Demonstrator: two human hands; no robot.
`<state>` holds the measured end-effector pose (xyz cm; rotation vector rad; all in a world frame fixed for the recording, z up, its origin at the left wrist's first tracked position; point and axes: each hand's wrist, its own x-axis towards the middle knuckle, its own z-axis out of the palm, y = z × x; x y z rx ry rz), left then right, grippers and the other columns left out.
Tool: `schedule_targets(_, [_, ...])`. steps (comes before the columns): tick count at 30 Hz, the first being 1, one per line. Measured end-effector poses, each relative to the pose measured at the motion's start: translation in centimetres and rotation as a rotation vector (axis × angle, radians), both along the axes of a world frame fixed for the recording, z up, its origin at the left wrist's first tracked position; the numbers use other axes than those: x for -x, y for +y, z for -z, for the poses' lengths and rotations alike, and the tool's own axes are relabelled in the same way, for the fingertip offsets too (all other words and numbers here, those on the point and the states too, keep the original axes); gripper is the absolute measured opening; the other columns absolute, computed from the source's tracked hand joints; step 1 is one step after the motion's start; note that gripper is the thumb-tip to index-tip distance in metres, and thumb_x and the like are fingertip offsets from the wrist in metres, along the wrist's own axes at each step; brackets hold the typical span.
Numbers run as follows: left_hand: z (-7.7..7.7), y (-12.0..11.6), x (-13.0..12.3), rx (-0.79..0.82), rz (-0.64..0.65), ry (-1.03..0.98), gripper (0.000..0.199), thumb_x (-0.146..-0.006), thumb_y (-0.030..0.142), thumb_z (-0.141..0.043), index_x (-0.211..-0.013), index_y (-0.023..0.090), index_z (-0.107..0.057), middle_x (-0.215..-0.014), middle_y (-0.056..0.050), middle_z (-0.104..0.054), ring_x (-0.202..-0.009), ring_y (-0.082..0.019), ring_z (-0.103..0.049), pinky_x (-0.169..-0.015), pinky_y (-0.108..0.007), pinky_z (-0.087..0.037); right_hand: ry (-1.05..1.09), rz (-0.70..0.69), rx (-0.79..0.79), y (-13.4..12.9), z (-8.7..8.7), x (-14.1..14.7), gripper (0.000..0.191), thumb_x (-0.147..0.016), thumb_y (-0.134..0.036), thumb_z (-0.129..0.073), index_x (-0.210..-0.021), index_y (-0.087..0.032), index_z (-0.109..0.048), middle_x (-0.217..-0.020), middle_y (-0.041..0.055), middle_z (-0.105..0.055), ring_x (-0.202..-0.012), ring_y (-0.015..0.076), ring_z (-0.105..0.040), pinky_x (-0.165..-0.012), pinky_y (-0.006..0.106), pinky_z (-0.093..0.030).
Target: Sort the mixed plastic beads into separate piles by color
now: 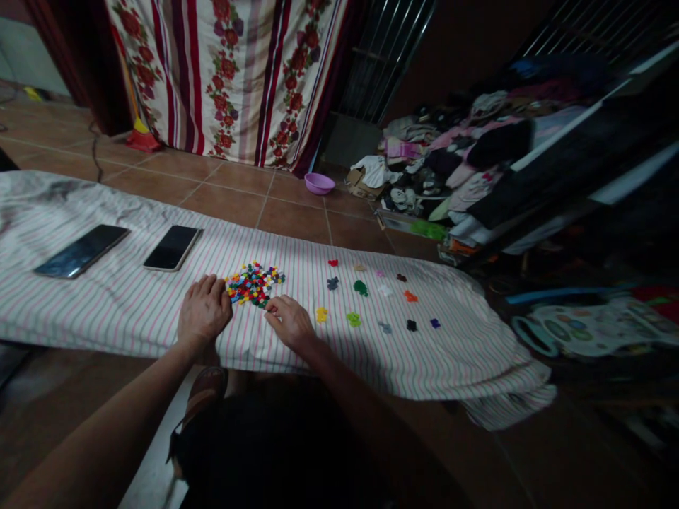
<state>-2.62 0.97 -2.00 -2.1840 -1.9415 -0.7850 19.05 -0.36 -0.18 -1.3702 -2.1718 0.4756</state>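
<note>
The right grip (pixel 291 322) is narrow, fingertips close together at the near-right edge of the coloured pile (pixel 253 284); I cannot tell whether it holds anything. The pile lies left of and beyond it; the left grip (pixel 206 309), palm down, its hold unclear, borders the pile's left side.

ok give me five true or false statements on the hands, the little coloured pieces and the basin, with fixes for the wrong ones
1. The left hand and the right hand are both at the mixed pile. True.
2. The mixed pile is all one colour. False: it shows many colours.
3. The black group lies between the light grey group and the purple group. True.
4. The purple basin stands on the striped cloth. False: it stands on the tiled floor.
5. The orange group is left of the mixed pile. False: it is to the right.
</note>
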Motion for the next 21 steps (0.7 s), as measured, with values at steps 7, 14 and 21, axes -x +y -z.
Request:
schedule_targets(7, [0.1,0.0,0.2,-0.009,0.01,0.039,0.041,-0.093,0.03,-0.032,-0.114,0.011,-0.061,-0.13,-0.021,-0.062,-0.127,-0.034,-0.053,-0.108,-0.05,-0.038,0.112,0.05,0.014,-0.1,-0.4,-2.2,0.014,-0.089,-0.019,-0.058,-0.099,-0.024,-0.067,-0.087,0.0002,-0.063,-0.076,0.014,-0.06,-0.076,0.026,-0.049])
schedule_targets(14, [0.0,0.0,0.2,0.013,0.003,0.018,0.041,-0.093,0.03,-0.034,-0.116,0.01,-0.061,-0.131,-0.022,-0.061,-0.129,-0.034,-0.052,-0.11,-0.05,-0.037,0.263,0.211,-0.038,1.2,-0.6,-7.5,0.019,-0.087,-0.019,-0.056,-0.091,-0.022,-0.074,-0.091,0.0038,-0.068,-0.081,0.0149,-0.064,-0.078,0.027,-0.051])
schedule_targets(21, [0.1,0.0,0.5,-0.01,0.046,0.057,0.042,-0.093,0.029,-0.032,-0.115,0.009,-0.061,-0.128,-0.023,-0.062,-0.126,-0.035,-0.054,-0.108,-0.052,-0.039,0.4,0.464,-0.117,2.6,0.3,-13.3,0.022,-0.078,-0.028,-0.056,-0.084,-0.022,-0.076,-0.09,0.0051,-0.073,-0.086,0.0195,-0.067,-0.083,0.033,-0.053])
